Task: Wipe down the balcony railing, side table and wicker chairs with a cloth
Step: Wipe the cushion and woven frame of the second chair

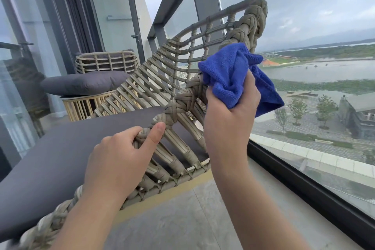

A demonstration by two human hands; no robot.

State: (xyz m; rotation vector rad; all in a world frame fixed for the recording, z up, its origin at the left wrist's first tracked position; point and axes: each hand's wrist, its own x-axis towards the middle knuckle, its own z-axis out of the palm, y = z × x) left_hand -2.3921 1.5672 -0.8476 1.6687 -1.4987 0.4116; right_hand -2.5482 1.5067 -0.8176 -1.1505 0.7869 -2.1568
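A beige wicker chair with a dark grey seat cushion fills the middle of the view. My left hand grips the braided rim of its armrest, thumb lying along the weave. My right hand holds a bunched blue cloth against the braided rim higher up, where the armrest rises to the back. A second wicker chair with a grey cushion stands further back. A round wicker side table sits between the two chairs. The dark metal balcony railing runs behind the chair.
A glass balustrade with a dark bottom frame runs along the right, close to the chair. Sliding glass doors line the left. Grey floor tiles lie between chair and glass.
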